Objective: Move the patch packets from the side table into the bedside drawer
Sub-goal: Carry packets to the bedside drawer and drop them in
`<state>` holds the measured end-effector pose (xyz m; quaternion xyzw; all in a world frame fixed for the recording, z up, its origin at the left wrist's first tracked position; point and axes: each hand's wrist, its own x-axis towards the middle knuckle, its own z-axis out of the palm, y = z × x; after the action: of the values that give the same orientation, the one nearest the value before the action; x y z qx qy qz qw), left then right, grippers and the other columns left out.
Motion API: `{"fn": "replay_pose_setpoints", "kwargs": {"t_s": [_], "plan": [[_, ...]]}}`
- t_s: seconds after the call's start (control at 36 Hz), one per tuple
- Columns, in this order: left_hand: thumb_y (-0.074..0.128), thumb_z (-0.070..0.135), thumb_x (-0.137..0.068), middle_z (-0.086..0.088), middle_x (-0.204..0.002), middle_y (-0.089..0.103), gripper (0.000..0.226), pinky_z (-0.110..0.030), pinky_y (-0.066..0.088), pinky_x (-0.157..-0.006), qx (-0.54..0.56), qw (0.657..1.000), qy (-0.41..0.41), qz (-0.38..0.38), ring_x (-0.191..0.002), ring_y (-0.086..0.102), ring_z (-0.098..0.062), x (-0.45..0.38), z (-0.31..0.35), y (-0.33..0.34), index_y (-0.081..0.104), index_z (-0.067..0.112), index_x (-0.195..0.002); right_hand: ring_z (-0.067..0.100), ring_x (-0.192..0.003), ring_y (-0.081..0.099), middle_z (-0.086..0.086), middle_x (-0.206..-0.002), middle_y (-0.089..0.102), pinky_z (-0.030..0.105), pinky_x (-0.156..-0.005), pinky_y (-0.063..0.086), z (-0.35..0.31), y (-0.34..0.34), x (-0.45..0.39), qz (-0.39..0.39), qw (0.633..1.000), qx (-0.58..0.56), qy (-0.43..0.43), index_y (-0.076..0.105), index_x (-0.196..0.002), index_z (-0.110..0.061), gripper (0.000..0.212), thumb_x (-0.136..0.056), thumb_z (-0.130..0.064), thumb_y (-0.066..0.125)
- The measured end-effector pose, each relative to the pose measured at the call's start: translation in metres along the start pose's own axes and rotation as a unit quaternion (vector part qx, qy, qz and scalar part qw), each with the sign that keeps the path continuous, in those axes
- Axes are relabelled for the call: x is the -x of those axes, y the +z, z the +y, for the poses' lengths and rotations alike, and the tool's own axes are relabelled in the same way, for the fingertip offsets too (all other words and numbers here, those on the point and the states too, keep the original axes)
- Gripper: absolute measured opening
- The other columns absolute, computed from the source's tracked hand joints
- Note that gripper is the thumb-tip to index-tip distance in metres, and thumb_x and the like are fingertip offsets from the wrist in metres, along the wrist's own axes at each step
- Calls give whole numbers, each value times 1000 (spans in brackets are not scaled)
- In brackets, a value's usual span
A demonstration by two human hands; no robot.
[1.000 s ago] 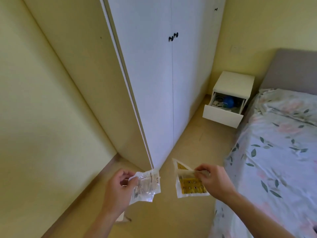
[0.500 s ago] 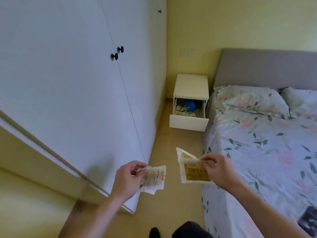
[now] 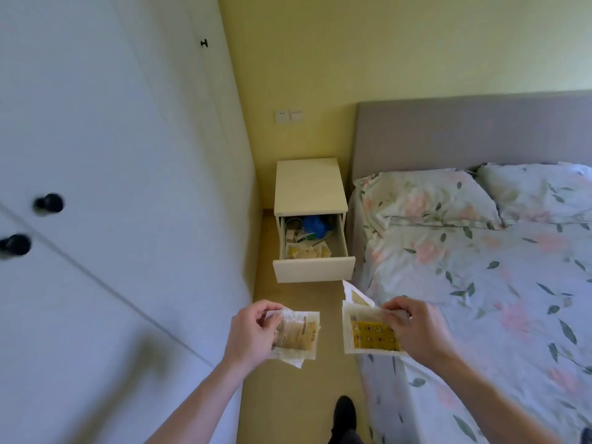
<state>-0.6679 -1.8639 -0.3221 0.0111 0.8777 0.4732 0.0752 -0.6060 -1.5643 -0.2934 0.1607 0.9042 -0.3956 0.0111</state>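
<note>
1. Head view: the left hand [image 3: 253, 334] is closed on a crinkled clear packet [image 3: 296, 336] with brownish patches inside, thumb on top and fingers curled behind its left edge
2. The right hand [image 3: 413, 331] is closed on a second, white-bordered packet [image 3: 368, 331] showing a yellow patch with dark dots; the thumb and fingers pinch its upper right part, and a torn flap stands up at its top left corner
3. Both packets are held in the air over the floor [image 3: 288, 395], side by side and apart from each other, near the front of the drawer [image 3: 314, 269] but not over it
4. The drawer is pulled out of the white nightstand [image 3: 309, 184]; more yellowish packets [image 3: 307, 251] lie at its front, and behind them sit a blue item [image 3: 315, 224] and small clutter too blurred to tell
5. The nightstand stands between the white wardrobe [image 3: 112, 187] with black knobs [image 3: 49, 203] on the left and the bed [image 3: 496, 283] with floral bedding on the right
6. A grey headboard [image 3: 464, 133] and 2 wall switches [image 3: 288, 116] are on the yellow wall
7. A dark shoe [image 3: 344, 411] shows at the bottom edge
</note>
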Motion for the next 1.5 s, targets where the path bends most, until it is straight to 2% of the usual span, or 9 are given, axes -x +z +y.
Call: {"fn": "replay_pose_setpoints", "kwargs": {"t_s": [0.28,0.5,0.75,0.92,1.0,1.11,1.25,1.39,1.5], "plan": [[64,26,-96,12,-94,72,7,-18,57,-58,12,995,-90,44,-88,69,-10,-132,12,20,71,25,-96,1,-74,63,-15,-80,70,13,-57,41,-13,-23,-161,-62,998,22,5,70,-81,-38,18,-92,-25,67],[62,27,-97,3,-84,68,15,-10,42,-45,-1,988,-145,54,-73,64,-12,-251,10,40,63,21,-84,0,-71,63,-17,-77,70,13,-57,42,-17,-16,-267,-78,996,26,26,70,-78,-36,19,-92,-23,68],[61,32,-97,4,-91,69,12,-32,61,-66,-2,983,-185,-7,-84,67,-14,-417,-15,71,65,22,-91,0,-77,61,-14,-83,69,13,-60,39,-30,-4,-388,-82,992,37,88,72,-83,-35,17,-93,-23,65],[59,31,-99,4,-87,68,14,-26,56,-59,-72,982,-166,-54,-78,65,-11,-507,-31,93,65,20,-92,-2,-73,58,-16,-74,64,8,-57,41,-36,4,-461,-94,987,50,120,71,-81,-32,18,-93,-21,63],[59,30,-99,4,-86,68,17,-23,53,-51,-100,977,-171,-72,-75,64,-12,-538,-37,106,62,21,-85,-5,-68,53,-19,-71,59,2,-60,38,-36,9,-489,-102,984,64,132,74,-88,-28,15,-94,-20,61],[58,27,-100,3,-86,65,20,-14,37,-48,-110,973,-182,-89,-73,60,-11,-571,-39,127,56,22,-80,-1,-68,59,-16,-68,64,12,-59,45,-21,26,-527,-102,980,50,160,70,-74,-34,23,-90,-19,67],[60,27,-98,5,-84,65,17,-26,45,-57,-94,961,-238,-105,-76,60,-12,-607,-63,161,58,24,-81,3,-74,61,-15,-73,67,24,-67,51,9,49,-571,-128,973,55,184,70,-70,-36,22,-87,-22,68],[58,30,-97,6,-93,66,8,-25,45,-62,-81,945,-277,-154,-84,61,-12,-626,-85,187,65,26,-98,2,-73,60,-16,-73,67,20,-60,44,30,71,-600,-141,968,60,197,70,-72,-35,23,-88,-20,64],[58,28,-96,6,-91,68,10,-30,51,-67,-71,936,-303,-164,-84,65,-17,-624,-92,193,65,23,-91,-1,-69,60,-16,-71,67,13,-52,40,37,84,-612,-155,965,64,201,72,-77,-32,21,-90,-19,63]]}}
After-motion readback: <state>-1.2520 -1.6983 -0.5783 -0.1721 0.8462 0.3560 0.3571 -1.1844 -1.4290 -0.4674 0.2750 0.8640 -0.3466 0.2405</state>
